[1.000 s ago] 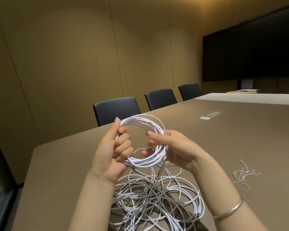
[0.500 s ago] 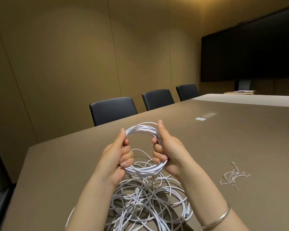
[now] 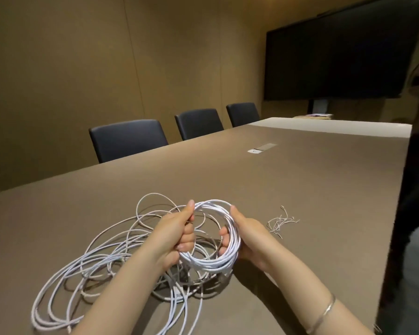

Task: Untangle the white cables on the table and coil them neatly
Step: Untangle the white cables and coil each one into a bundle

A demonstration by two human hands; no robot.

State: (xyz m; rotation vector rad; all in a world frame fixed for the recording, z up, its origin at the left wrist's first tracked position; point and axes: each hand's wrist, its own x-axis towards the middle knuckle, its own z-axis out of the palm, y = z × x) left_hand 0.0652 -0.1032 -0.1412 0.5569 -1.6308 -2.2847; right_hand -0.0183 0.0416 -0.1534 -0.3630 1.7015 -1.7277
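Both hands point(image 3: 177, 234) grip white cable coil point(image 3: 218, 258).

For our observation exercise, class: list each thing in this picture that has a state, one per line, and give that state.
Round coil of white cable: wound, held above the table by both hands.
Loose white cables: tangled, lying on the table.
Left hand: gripping the coil's left side.
Right hand: gripping the coil's right side.
Small bundle of thin white ties: loose, untouched.
Large black wall screen: dark.

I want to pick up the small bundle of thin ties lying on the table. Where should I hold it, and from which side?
Pinch the small bundle of ties at its dense middle, where the strands cross, coming from above. It lies flat on the table with loose ends splayed outward, so a grip at an end would likely lift one strand only.
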